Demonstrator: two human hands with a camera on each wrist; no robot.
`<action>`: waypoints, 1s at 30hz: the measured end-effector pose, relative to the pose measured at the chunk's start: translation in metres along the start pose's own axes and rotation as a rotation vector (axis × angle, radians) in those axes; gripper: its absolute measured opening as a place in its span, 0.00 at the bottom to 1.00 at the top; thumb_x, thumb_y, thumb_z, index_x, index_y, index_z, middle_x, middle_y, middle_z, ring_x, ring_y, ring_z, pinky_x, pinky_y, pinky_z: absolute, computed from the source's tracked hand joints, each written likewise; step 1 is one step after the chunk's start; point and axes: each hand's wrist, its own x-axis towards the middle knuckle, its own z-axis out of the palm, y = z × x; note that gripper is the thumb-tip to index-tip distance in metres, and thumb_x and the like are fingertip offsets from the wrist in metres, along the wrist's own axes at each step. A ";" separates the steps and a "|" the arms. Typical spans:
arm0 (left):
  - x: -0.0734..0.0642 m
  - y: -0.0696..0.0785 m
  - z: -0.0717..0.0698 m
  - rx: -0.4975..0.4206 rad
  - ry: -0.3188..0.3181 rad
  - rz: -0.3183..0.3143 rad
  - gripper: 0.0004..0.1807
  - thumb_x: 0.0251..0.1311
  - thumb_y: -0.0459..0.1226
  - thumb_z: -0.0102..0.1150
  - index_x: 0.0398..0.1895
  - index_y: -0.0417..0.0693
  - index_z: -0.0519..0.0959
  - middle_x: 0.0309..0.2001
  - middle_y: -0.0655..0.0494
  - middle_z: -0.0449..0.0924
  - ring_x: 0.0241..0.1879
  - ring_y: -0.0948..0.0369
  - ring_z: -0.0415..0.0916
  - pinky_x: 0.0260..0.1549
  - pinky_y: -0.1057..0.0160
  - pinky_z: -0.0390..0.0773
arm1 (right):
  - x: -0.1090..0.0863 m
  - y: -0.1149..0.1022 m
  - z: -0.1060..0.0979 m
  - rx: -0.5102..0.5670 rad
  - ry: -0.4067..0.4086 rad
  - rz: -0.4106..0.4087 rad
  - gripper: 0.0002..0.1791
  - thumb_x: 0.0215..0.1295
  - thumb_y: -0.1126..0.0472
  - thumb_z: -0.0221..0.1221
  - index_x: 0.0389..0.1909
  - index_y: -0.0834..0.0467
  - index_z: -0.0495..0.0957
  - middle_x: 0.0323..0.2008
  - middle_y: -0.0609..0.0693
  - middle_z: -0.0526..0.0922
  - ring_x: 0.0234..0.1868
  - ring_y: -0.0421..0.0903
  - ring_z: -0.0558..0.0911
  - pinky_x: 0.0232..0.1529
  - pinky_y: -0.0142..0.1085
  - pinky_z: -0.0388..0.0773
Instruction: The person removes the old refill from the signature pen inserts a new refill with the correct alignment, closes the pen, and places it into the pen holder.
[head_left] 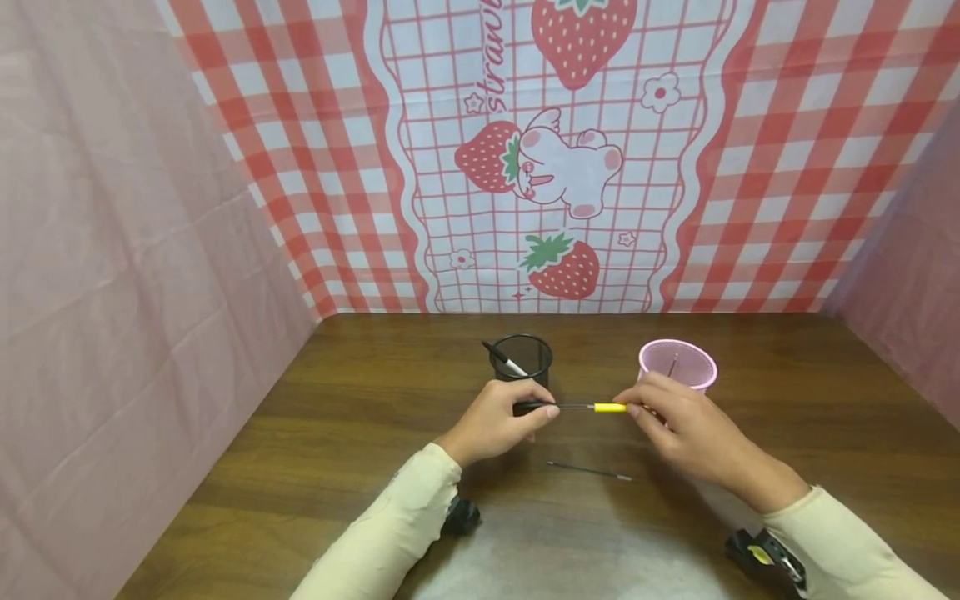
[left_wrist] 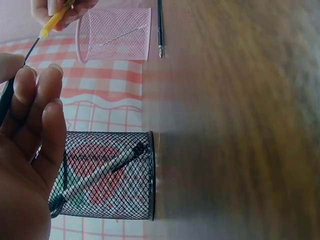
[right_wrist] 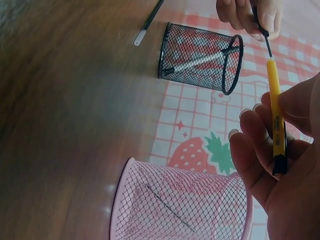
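Strawberry-print cloth (head_left: 555, 167) (partly red-checked) behind a brown table (head_left: 360, 408)

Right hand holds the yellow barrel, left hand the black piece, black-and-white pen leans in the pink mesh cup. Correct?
Wrong cup: the black-and-white pen leans in the black mesh cup; the head view shows it. The right hand does hold the yellow barrel, the left hand the black piece.

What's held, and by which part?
Left fingers pinch the black pen piece near its end facing the yellow pen barrel; right fingers hold that barrel around its middle.
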 end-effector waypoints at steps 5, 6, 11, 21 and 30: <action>0.001 0.000 0.002 0.007 -0.006 0.010 0.06 0.68 0.40 0.63 0.42 0.48 0.84 0.26 0.60 0.79 0.19 0.62 0.80 0.21 0.65 0.81 | 0.001 -0.003 0.000 0.011 0.003 -0.011 0.15 0.56 0.74 0.66 0.41 0.53 0.84 0.34 0.37 0.74 0.29 0.32 0.70 0.31 0.22 0.66; 0.001 0.000 0.002 0.009 -0.006 0.013 0.06 0.68 0.40 0.63 0.42 0.48 0.84 0.26 0.60 0.79 0.19 0.63 0.80 0.21 0.65 0.81 | 0.001 -0.003 0.000 0.015 0.003 -0.014 0.15 0.56 0.74 0.66 0.41 0.53 0.84 0.34 0.37 0.74 0.29 0.32 0.70 0.30 0.22 0.66; 0.001 0.000 0.003 0.018 -0.006 0.025 0.07 0.68 0.40 0.63 0.42 0.47 0.84 0.26 0.61 0.79 0.19 0.67 0.78 0.21 0.65 0.81 | 0.002 -0.005 0.000 0.026 0.010 -0.041 0.16 0.56 0.74 0.67 0.42 0.53 0.84 0.35 0.37 0.75 0.29 0.32 0.70 0.29 0.23 0.68; 0.001 0.002 0.001 0.023 -0.011 0.021 0.07 0.68 0.40 0.63 0.42 0.48 0.84 0.26 0.61 0.79 0.19 0.65 0.79 0.20 0.65 0.80 | 0.002 -0.006 0.001 0.044 0.010 -0.062 0.18 0.54 0.74 0.69 0.43 0.53 0.84 0.36 0.37 0.77 0.30 0.32 0.71 0.30 0.22 0.68; 0.001 0.002 0.001 0.014 -0.007 0.029 0.07 0.69 0.41 0.62 0.42 0.48 0.84 0.24 0.61 0.78 0.19 0.65 0.78 0.20 0.65 0.80 | 0.008 -0.004 0.002 0.051 0.001 -0.086 0.16 0.55 0.73 0.68 0.43 0.55 0.84 0.37 0.37 0.77 0.31 0.31 0.72 0.31 0.22 0.70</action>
